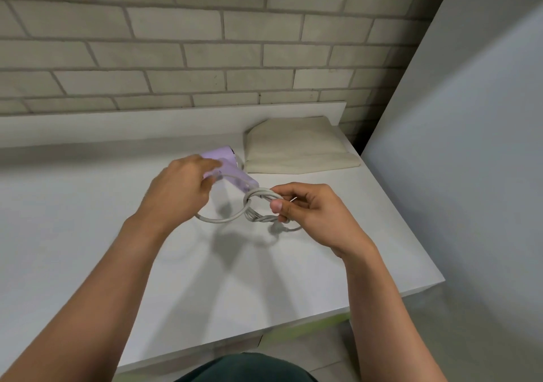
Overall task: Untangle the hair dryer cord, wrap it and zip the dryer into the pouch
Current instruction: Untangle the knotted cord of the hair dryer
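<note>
Item one: hair dryer, lilac plastic, with a short barrel and a handle angled toward us. We find it over the white table, just left of the pouch. Our left hand curls over its body, blurred.

Item two: cord, pale grey. It leaves the handle's end, makes one open loop, then gathers into several twisted turns. Our right hand pinches these turns between thumb and curled fingers.

Item three: pouch, beige fabric, lying flat at the table's far right, near the brick wall.
</note>
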Motion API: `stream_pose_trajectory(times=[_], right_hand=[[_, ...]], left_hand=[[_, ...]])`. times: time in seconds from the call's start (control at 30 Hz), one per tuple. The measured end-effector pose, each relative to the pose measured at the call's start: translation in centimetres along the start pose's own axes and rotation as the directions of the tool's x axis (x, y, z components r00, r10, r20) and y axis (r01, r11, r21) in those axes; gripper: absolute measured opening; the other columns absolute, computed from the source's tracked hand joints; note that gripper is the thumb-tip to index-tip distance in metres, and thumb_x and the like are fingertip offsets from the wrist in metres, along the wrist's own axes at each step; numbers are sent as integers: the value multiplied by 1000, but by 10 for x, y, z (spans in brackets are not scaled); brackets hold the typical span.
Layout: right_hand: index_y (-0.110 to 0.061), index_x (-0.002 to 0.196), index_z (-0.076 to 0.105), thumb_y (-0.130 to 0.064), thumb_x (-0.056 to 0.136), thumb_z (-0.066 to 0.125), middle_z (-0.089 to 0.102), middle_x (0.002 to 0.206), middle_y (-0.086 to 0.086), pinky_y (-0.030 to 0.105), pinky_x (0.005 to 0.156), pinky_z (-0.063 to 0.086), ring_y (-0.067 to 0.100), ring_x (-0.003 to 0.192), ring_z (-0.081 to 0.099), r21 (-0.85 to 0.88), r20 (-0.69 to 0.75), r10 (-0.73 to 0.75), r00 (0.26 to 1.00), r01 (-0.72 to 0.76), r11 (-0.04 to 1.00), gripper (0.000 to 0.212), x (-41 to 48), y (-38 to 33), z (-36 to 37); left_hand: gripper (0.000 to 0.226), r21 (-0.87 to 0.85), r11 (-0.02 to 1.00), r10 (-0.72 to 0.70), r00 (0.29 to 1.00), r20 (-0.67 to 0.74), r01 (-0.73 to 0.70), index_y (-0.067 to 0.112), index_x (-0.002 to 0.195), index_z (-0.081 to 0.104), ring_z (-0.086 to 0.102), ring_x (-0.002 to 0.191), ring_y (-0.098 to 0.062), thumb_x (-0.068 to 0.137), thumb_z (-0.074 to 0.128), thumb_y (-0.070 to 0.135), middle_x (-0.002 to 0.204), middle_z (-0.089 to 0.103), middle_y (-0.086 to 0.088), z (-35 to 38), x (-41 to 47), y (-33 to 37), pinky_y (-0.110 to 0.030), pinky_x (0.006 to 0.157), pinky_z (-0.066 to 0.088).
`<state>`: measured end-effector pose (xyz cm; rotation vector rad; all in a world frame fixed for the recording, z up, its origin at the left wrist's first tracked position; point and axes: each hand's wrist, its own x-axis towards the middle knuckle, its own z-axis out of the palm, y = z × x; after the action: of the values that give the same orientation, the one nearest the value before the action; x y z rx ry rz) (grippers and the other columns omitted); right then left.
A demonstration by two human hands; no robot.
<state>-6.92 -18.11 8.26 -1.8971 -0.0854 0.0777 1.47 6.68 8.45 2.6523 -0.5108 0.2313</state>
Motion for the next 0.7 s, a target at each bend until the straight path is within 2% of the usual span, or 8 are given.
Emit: stream_pose_trajectory(times=[0.1,0.2,0.27,0.33,0.4,0.47,0.6,0.7], right_hand=[[-26,104,80,-16,98,72,72,82,-2,44,78,53,12,74,67,5,-5,-1,1000,1,1000,15,2,-3,-2],[-29,102,80,-14,97,72,71,81,-6,52,83,55,12,73,68,12,-14,3,1000,-3,1000,17,2,-2,-3],[-26,105,80,-16,97,73,70,80,-5,48,79,55,12,72,68,4,-25,-2,1000,3,1000,15,1,-1,-3],[-22,109,79,-16,97,73,70,80,-6,43,80,55,11,74,70,6,-34,0,999,0,1000,14,-2,1,-4],[-18,112,78,-15,97,73,71,80,-10,36,83,57,8,76,72,19,-42,6,999,-5,1000,16,-4,2,-5],[-15,112,77,-12,97,72,72,81,-11,28,85,57,7,78,72,36,-48,3,999,-1,999,16,-5,3,-7],[-18,110,79,-13,97,72,70,81,-8,32,87,57,9,75,70,16,-43,-14,999,14,1000,15,-4,1,-7],[-18,108,80,-13,97,72,72,80,-9,33,85,57,10,75,68,22,-43,-13,999,14,1000,14,-2,0,-7]], left_hand=[[40,-56,947,319,945,70,-315,35,139,60,57,125,-18,100,62,31,141,61,10,-1,-1,12,-40,100,51],[36,-87,897,442,888,128,-434,41,127,67,63,109,-9,100,43,40,120,69,18,1,-1,25,-40,81,58],[36,-51,905,425,901,83,-422,43,120,69,63,99,-6,99,39,40,109,71,20,3,-2,28,-39,69,57],[33,-10,926,377,926,26,-377,41,116,70,66,94,-15,98,44,35,106,72,17,6,-2,27,-40,65,56],[30,4,958,285,957,-47,-285,37,113,69,69,92,-29,95,46,29,104,74,8,5,2,21,-44,68,57],[30,-23,987,158,982,-100,-161,32,111,71,68,89,-34,93,47,26,100,74,1,-1,9,7,-47,72,57],[27,-6,1000,-10,1000,-7,9,29,111,76,66,94,-35,99,55,18,101,75,-1,-5,15,-14,-50,80,56],[26,16,998,61,998,23,-62,24,116,74,66,101,-35,99,57,13,107,73,-3,0,16,-9,-49,83,56]])
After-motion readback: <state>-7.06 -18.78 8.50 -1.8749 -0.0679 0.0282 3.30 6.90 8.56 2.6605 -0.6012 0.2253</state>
